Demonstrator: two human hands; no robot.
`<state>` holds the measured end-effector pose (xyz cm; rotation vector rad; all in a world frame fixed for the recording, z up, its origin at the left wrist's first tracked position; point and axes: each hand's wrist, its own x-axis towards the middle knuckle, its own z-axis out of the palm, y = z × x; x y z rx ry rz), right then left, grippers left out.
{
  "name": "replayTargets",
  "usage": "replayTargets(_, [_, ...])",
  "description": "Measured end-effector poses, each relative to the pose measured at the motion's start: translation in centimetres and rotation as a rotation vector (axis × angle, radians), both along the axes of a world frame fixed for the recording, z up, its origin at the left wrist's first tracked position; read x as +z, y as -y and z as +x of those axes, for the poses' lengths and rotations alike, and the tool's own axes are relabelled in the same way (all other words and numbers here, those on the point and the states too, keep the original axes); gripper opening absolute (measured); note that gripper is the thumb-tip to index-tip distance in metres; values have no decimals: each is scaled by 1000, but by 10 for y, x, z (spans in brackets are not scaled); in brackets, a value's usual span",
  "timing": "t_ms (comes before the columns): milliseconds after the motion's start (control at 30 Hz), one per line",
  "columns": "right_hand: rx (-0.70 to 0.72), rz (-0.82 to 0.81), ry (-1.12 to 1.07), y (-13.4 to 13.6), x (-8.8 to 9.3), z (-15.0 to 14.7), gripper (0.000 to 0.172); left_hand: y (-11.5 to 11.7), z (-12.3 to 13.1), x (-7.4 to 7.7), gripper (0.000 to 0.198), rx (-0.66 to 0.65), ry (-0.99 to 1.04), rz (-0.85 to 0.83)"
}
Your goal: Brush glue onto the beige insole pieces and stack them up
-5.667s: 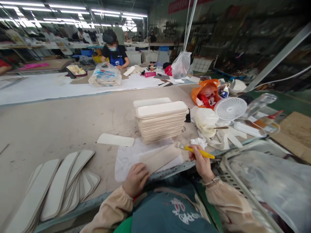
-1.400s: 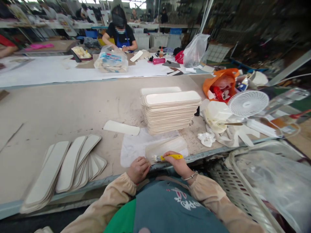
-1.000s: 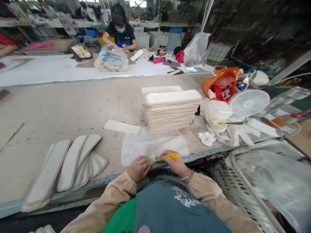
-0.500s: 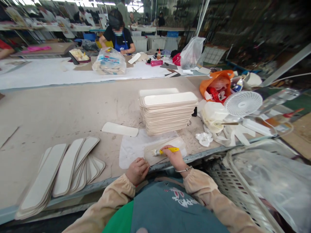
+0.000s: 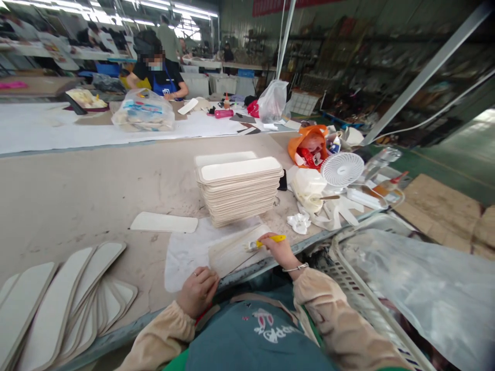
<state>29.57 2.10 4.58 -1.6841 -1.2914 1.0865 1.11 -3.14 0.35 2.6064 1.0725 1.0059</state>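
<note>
My right hand [image 5: 279, 250] is closed round a yellow-handled brush [image 5: 266, 241], its bristles on a long pale panel [image 5: 234, 251] at the table's front edge. At the near left end of that panel rests my left hand [image 5: 198, 290], fingers curled together; whatever they pinch is too small to make out. A thin white sheet [image 5: 180, 257] lies under the panel. Just beyond stands a tall stack of rounded off-white pieces [image 5: 242, 193]. One loose piece [image 5: 164, 222] lies left of the stack, and fanned pieces [image 5: 65, 304] overlap at the front left.
To the right are an orange bag [image 5: 296, 147], a white fan [image 5: 342, 169], crumpled paper [image 5: 299, 223] and a glue bottle [image 5: 390, 183]. A plastic basket [image 5: 359, 278] sits beside the table's edge. A person [image 5: 160, 72] works across the table behind a plastic bag [image 5: 143, 111].
The view has turned to the right, so the table things appear further left. The brush remains in my right hand over the panel, and my left hand still rests at its near left end.
</note>
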Motion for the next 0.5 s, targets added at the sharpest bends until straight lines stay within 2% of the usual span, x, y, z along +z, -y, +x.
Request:
replayTargets(100, [-83, 47, 90, -6, 9, 41, 19, 0, 0, -1, 18, -6, -11, 0])
replayTargets(200, [-88, 165, 213, -3, 16, 54, 18, 0, -1, -3, 17, -9, -26, -10])
replayTargets(300, [43, 356, 504, 10, 18, 39, 20, 1, -2, -4, 16, -7, -29, -30])
replayTargets(400, [277, 416, 779, 30, 17, 8, 18, 1, -2, -3, 17, -12, -26, -31])
replayTargets(500, [479, 468, 820, 46, 18, -18, 15, 2, -1, 0, 17, -18, -27, -29])
